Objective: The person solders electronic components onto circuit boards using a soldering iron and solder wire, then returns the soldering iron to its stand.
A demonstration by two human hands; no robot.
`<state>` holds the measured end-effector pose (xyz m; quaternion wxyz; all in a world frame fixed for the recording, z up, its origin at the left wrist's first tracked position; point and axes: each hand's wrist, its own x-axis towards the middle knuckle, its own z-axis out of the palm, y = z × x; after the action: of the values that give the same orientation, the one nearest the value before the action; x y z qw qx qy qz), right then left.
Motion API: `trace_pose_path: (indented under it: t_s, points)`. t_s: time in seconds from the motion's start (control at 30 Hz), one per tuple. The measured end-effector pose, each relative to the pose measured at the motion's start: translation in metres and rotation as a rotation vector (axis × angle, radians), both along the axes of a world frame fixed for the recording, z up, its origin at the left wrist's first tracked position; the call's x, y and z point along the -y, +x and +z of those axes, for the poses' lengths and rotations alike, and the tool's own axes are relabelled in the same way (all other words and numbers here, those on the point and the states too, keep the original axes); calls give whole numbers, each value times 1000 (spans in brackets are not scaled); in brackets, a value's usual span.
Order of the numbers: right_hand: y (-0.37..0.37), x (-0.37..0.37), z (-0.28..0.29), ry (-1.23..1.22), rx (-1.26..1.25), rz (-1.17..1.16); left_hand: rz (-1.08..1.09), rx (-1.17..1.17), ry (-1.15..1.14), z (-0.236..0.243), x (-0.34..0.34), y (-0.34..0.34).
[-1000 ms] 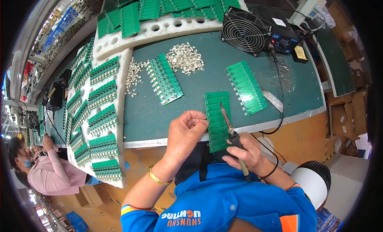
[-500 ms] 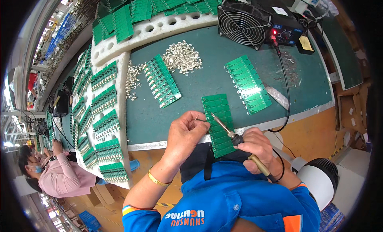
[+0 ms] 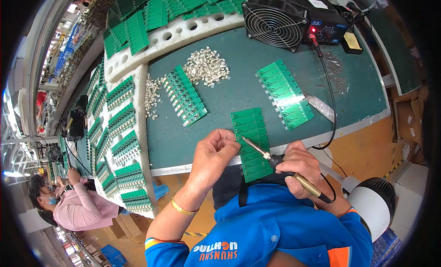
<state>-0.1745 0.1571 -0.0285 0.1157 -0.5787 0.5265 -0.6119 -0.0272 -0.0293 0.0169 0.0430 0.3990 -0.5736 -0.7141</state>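
Observation:
A green circuit board (image 3: 252, 150) lies across the table's front edge, its near end over my lap. My left hand (image 3: 216, 152) is closed in a pinch at the board's left edge; a thin bright strand, seemingly solder wire (image 3: 225, 135), shows above its fingers. How firmly those fingers touch the board is hidden. In my right hand (image 3: 301, 168) is a soldering iron (image 3: 258, 149), held like a pen from the right. Its tip is at the upper left part of the board, close to my left fingertips.
Beyond lie a populated board (image 3: 185, 96), a pile of small white connectors (image 3: 206, 67) and another green board (image 3: 285, 95). White foam (image 3: 148, 152) with boards borders the left. A fan (image 3: 275, 26) and soldering station (image 3: 326, 32) stand far right, its cable (image 3: 331, 92) trailing down. A co-worker (image 3: 80, 205) sits left.
The iron's tip has shifted slightly nearer to me along the board, and my right hand has turned a little with it. My left hand stays at the same board edge. The whole view has tilted slightly.

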Motion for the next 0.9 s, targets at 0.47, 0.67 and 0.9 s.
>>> trace_pose_path:
  t_s: [0.47,0.67,0.9]
  points:
    - [3,5,-1,-30,-5,-27,-12,0,-19,1,-1,-1]
    - [3,5,1,-19,-12,-31,-14,-8,-31,-1,-1,0]
    - [2,5,2,-8,5,-22,-20,-11,-26,-1,0,0]
